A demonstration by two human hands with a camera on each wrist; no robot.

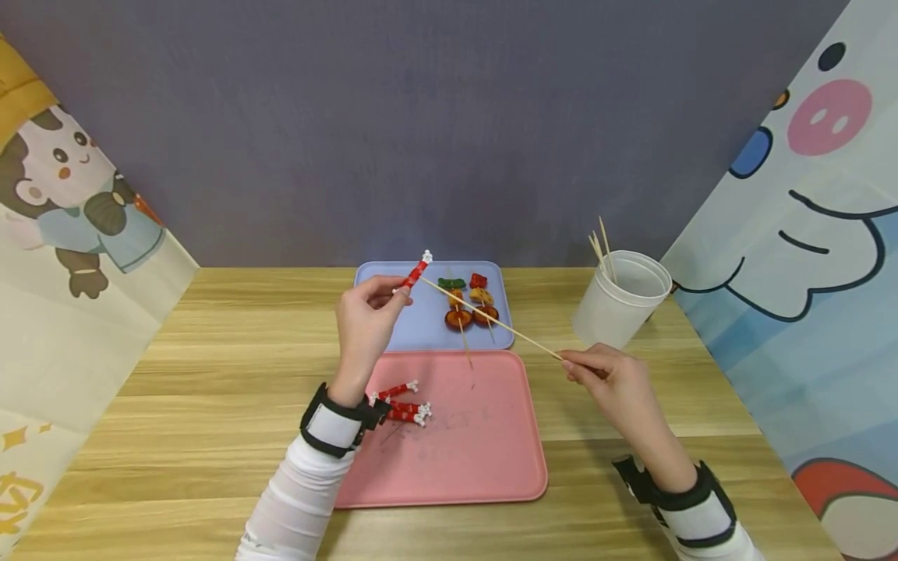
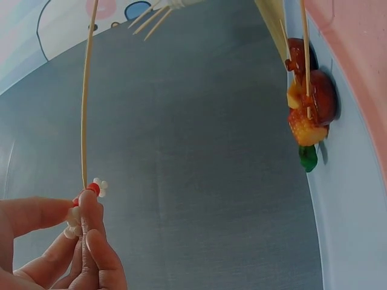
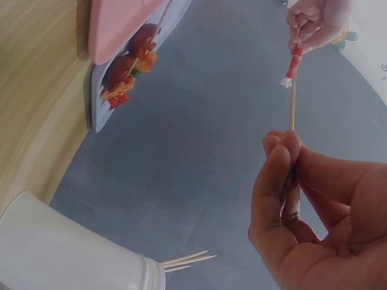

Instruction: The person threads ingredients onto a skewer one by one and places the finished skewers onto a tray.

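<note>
My left hand (image 1: 366,321) pinches a small red stick-shaped piece (image 1: 415,274) with white knobbly ends, held tilted above the blue tray. In my right hand (image 1: 612,383), thumb and fingertips grip one end of a long bamboo skewer (image 1: 491,318). It slants up to the left, its far tip right at the red piece's side. The left wrist view has the skewer (image 2: 86,103) running to the red piece (image 2: 94,188) between the fingers. Similar red pieces (image 1: 405,411) lie on the left of the pink tray (image 1: 484,460), partly behind the left wrist.
On the blue tray (image 1: 421,335) rest two loaded skewers with brown round slices (image 1: 459,319), yellow chunks (image 1: 481,296), a green piece (image 1: 451,284) and a red piece (image 1: 479,280). A white tub (image 1: 606,315) with several bamboo skewers (image 1: 605,241) stands at the back right, before a grey wall (image 1: 449,140).
</note>
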